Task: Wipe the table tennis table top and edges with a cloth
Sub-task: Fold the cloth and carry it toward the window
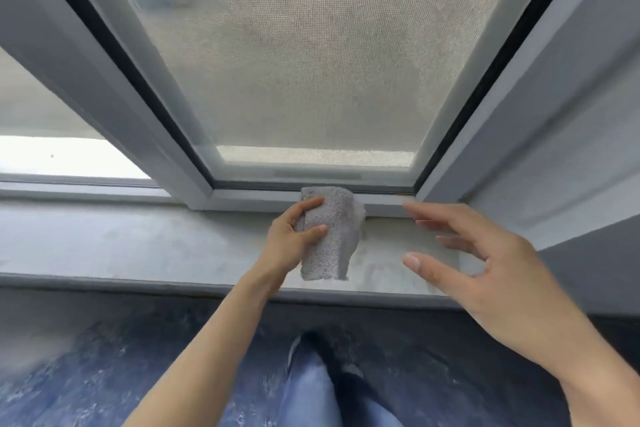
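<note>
A grey cloth (329, 232), folded into a thick pad, was held in the left hand (294, 239), the thumb and fingers being curled round its left edge; the pad hung from that grip down over a grey window sill (138, 246), with its upper end lying against the lower window frame (242, 199) just beyond the fingertips. The right hand (485, 263) was held spread and empty to the right of the cloth, fingers extended toward it and nothing gripped. No table tennis table was visible; a mesh screen (311, 62) was seen beyond both hands and a dark floor (104, 374) below them. It was judged that wiping had not begun. A risk was noted that the cloth, gripped by one edge only, could unfold or slip during a handover between hands. Grit picked up from the sill could also be carried to the table.
</note>
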